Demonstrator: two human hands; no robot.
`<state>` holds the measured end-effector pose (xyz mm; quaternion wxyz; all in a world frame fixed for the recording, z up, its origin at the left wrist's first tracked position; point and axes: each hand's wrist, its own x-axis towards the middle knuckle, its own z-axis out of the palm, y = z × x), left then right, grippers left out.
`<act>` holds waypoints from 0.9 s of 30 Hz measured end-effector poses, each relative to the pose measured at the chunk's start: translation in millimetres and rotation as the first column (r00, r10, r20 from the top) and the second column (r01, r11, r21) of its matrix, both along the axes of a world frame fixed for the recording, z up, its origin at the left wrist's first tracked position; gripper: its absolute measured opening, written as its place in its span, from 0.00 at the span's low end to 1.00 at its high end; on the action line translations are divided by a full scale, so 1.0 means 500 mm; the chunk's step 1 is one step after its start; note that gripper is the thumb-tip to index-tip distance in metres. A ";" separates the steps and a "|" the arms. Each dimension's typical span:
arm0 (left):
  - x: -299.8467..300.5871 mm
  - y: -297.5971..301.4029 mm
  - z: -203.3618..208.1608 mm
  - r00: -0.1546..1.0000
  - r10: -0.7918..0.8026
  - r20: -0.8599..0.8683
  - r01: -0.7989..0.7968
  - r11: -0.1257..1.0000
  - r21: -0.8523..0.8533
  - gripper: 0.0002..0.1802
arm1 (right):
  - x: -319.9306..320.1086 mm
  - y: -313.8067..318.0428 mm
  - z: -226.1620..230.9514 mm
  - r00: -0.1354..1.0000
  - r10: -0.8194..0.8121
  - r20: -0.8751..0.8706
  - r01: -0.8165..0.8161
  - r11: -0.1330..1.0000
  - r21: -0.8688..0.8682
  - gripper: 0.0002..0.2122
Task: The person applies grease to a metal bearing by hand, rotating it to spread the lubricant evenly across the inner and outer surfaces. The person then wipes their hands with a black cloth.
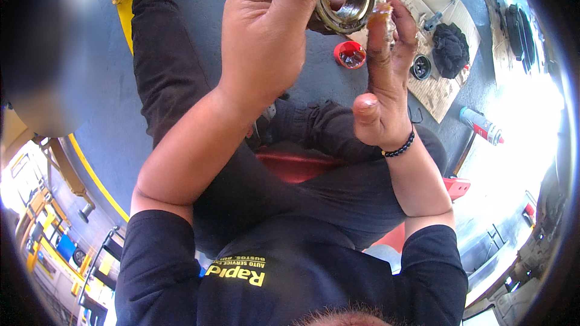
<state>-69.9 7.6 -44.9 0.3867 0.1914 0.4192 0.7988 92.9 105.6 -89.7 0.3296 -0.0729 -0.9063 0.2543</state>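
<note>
The camera is worn up on the head, a bit to the left, and looks down at the lap (272,202). It is close to the left hand (263,42) and the right hand (389,81) — both look big near the top. The floor (112,139) is farther off, and the shirt (338,265) fills the bottom. It sees very wide — straight lines bend near the round, dark rim.
</note>
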 end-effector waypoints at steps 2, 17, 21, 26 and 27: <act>0.007 0.000 0.009 0.999 0.019 0.038 -0.020 1.000 0.019 0.15 | -0.011 -0.001 0.002 1.000 -0.027 0.013 0.025 0.995 0.101 0.44; -0.007 -0.009 -0.002 0.997 0.033 -0.066 -0.031 0.999 0.026 0.14 | 0.018 -0.028 0.086 0.969 -0.183 0.168 0.121 0.939 0.320 0.41; -0.009 -0.011 -0.005 0.997 0.079 -0.023 -0.077 0.994 0.072 0.13 | 0.014 -0.013 0.074 0.993 -0.092 0.072 0.069 0.959 0.275 0.40; -0.002 -0.003 -0.020 0.980 0.152 -0.124 -0.142 0.986 0.087 0.14 | 0.013 -0.026 0.075 0.973 -0.196 0.124 0.162 0.956 0.244 0.39; 0.002 -0.003 -0.018 0.978 0.165 -0.124 -0.157 0.985 0.073 0.14 | 0.018 -0.033 0.080 0.968 -0.201 0.153 0.148 0.942 0.302 0.39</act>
